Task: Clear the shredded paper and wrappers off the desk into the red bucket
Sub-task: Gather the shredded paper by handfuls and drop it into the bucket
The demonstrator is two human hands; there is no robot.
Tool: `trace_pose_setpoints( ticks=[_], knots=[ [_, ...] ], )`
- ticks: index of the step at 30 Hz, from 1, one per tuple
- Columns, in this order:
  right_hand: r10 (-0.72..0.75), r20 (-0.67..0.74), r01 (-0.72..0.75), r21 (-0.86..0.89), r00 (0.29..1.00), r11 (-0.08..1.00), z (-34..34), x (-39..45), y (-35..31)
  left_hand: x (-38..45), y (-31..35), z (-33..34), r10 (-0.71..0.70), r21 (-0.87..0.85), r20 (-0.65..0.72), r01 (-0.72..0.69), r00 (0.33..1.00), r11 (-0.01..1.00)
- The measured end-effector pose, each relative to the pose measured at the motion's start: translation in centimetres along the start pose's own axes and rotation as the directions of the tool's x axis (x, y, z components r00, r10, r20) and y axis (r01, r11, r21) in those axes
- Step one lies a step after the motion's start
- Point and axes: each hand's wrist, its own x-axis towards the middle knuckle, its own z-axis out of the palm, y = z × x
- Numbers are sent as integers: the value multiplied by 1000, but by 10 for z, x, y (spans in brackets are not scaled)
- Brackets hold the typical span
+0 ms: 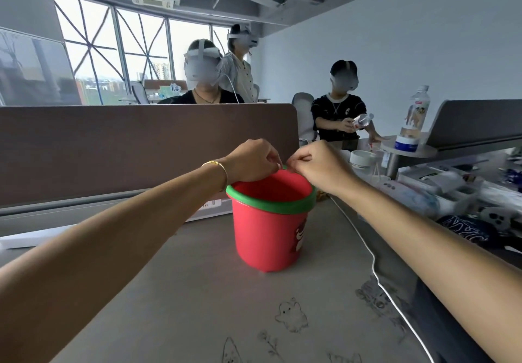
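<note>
The red bucket (268,238) with a green rim stands upright in the middle of the grey desk (183,292). Both hands hover over its far rim, fingertips meeting. My left hand (254,162), with a gold bracelet on the wrist, has its fingers curled down. My right hand (319,165) is curled too, pinching towards the left fingertips. A tiny pale scrap (285,162) seems to be pinched between them, and most of it is hidden. What lies inside the bucket is out of sight.
A brown partition (141,148) runs behind the bucket. A white cable (375,272) trails along the desk's right side. Cluttered boxes, bags and a water bottle (418,114) fill the neighbouring desk on the right. Three people are beyond the partition.
</note>
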Motion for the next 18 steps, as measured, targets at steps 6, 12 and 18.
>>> trace_pose_setpoints(
  ticks=[6, 12, 18],
  knots=[
    [-130, 66, 138, -139, 989, 981, -1, -19, -22, -30, 4, -15, 21, 135, -102, -7, 995, 991],
    [-224, -18, 220, -127, 974, 967, 1, -52, -46, -86, 8, -30, 45, 118, -212, -20, 976, 993],
    [-271, -17, 270, -44, 962, 962, 5, -109, -69, -162, 14, -24, 54, 36, -204, -47, 977, 998]
  ],
)
